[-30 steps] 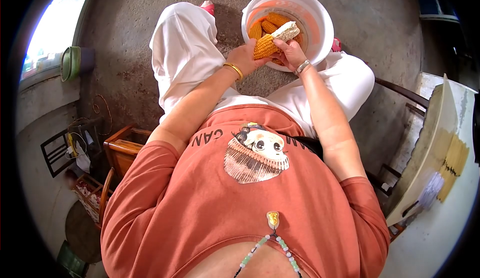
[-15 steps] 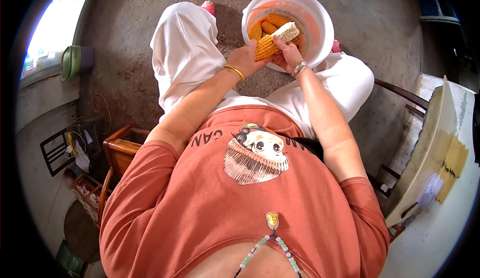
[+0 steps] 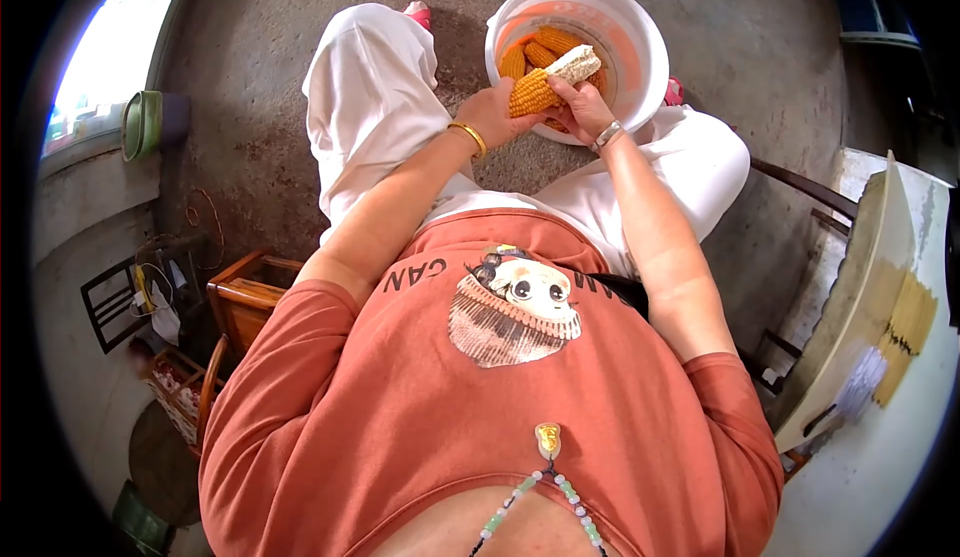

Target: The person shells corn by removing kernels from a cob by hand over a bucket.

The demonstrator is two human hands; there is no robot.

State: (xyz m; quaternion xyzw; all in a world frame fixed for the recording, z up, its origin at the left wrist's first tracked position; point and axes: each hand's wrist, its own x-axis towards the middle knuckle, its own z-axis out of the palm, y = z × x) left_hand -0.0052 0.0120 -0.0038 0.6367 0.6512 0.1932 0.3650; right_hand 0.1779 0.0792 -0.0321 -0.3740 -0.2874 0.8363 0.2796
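An ear of corn [image 3: 532, 94] is held over the near rim of a white bucket [image 3: 648, 52]. Its upper right end is bare, pale cob; yellow kernels cover the lower left part. My left hand [image 3: 489, 114] is closed around the kernel-covered end. My right hand [image 3: 583, 111] grips the ear near the border between kernels and bare cob, with its thumb against it. Inside the bucket, several more yellow ears [image 3: 556, 41] lie at the bottom, partly hidden by the held ear and my hands.
The bucket stands on the concrete floor [image 3: 270, 77] between my knees in white trousers [image 3: 370, 107]. A wooden chair [image 3: 245, 292] is at the left, and a green container [image 3: 141, 127] sits by the window. A pale table [image 3: 850, 307] with papers stands at the right.
My right hand has shifted slightly on the ear, its wrist a little further right and its fingers more bent. Both hands keep hold of the corn, and the bucket stays put.
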